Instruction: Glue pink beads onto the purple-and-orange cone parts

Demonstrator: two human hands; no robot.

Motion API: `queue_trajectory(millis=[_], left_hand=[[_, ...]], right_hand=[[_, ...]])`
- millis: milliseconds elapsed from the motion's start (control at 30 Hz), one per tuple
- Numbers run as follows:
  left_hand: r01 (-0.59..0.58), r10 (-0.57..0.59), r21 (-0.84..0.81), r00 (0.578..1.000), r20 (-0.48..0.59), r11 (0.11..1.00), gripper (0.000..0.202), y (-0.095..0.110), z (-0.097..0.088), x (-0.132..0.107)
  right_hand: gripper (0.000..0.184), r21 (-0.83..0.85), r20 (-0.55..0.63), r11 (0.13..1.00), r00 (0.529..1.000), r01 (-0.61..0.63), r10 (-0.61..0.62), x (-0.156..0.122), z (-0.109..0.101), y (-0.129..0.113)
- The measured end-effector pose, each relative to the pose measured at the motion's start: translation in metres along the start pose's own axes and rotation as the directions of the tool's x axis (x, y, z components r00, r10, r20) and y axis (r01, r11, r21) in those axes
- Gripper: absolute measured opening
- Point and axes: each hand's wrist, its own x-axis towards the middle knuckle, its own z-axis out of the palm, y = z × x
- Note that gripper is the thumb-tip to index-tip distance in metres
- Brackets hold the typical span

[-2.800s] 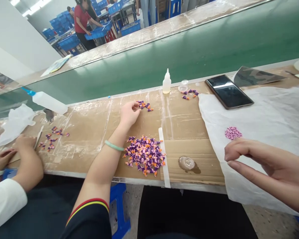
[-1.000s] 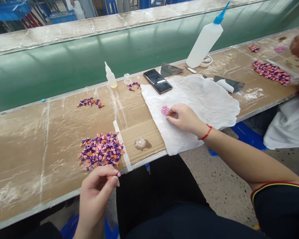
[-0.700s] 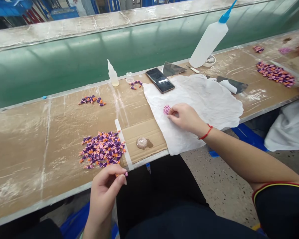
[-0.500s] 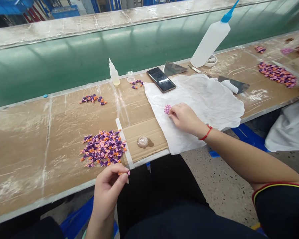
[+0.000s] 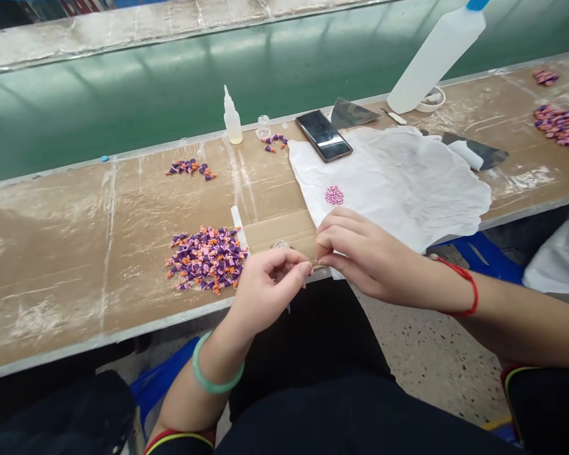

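Note:
My left hand [image 5: 265, 291] is closed in a pinch at the table's front edge. The small orange and pink piece seen in it earlier is now mostly hidden by the fingers. Against its fingertips comes my right hand [image 5: 367, 256], thumb and forefinger pinched; whatever they hold is too small to name. Left of the hands lies a heap of small purple, pink and orange figures [image 5: 207, 260]. A round patch of tiny pink and white bits [image 5: 334, 195] rests on the white cloth [image 5: 393, 170], just beyond my right hand. Behind my left fingers, a clear glossy blob [image 5: 279, 244] is partly covered.
A small dropper bottle [image 5: 233, 121], a phone [image 5: 324, 136] and a large white bottle [image 5: 436, 63] stand or lie toward the back. Two small groups of figures [image 5: 189, 167] sit behind the heap. A white strip [image 5: 239, 226] borders the corrugated cardboard [image 5: 284, 229].
My right hand has left the pink bits and come toward me to the left hand. My left hand has moved right and up to meet it. The view has shifted slightly.

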Motion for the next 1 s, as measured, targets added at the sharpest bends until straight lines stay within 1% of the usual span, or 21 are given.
queue_trajectory(millis=[133,267,333,433,567,667,767,833,933,1000], left_hand=[[-0.003,0.004,-0.018,1.000,0.021,1.000,0.021,-0.002,0.004,-0.003],[-0.014,0.014,-0.038,1.000,0.011,0.999,0.022,-0.008,0.006,-0.006],[-0.020,0.020,-0.053,1.000,0.001,0.998,0.022,-0.010,0.007,-0.006],[-0.017,0.014,-0.080,0.999,-0.030,0.997,0.022,-0.011,0.009,-0.006],[0.000,-0.006,-0.116,0.999,-0.053,0.993,0.022,-0.007,0.010,-0.007],[0.000,-0.006,-0.098,0.998,-0.059,0.995,0.022,-0.005,0.009,-0.009],[0.000,-0.004,-0.081,0.999,-0.045,0.997,0.024,-0.005,0.009,-0.010],[0.017,-0.018,-0.111,1.000,-0.015,0.994,0.027,-0.007,0.009,-0.010],[0.071,-0.062,-0.216,0.997,0.050,0.974,0.031,-0.010,0.007,-0.009],[0.113,-0.089,-0.300,0.992,0.093,0.947,0.034,-0.011,0.006,-0.009]], right_hand=[[0.019,-0.049,0.027,0.999,1.000,0.010,-0.008,-0.001,0.002,-0.007],[0.019,-0.098,0.040,0.995,0.999,0.020,-0.016,-0.003,0.006,-0.010],[0.018,-0.097,0.044,0.995,0.999,0.017,-0.013,-0.003,0.008,-0.011],[0.018,-0.034,0.029,0.999,0.999,-0.014,0.015,-0.004,0.007,-0.013],[0.010,0.090,0.023,0.991,0.995,-0.104,0.102,-0.004,0.000,-0.017],[0.011,0.103,0.044,0.987,0.992,-0.121,0.117,-0.003,-0.003,-0.019],[0.016,0.064,0.042,0.995,0.996,-0.081,0.078,-0.002,-0.002,-0.019],[0.017,0.021,0.021,0.999,0.999,-0.044,0.044,-0.002,0.000,-0.018],[0.020,-0.100,-0.007,0.994,0.999,0.040,-0.041,-0.003,0.001,-0.017],[0.021,-0.202,0.006,0.971,0.992,0.125,-0.127,-0.003,0.000,-0.015]])
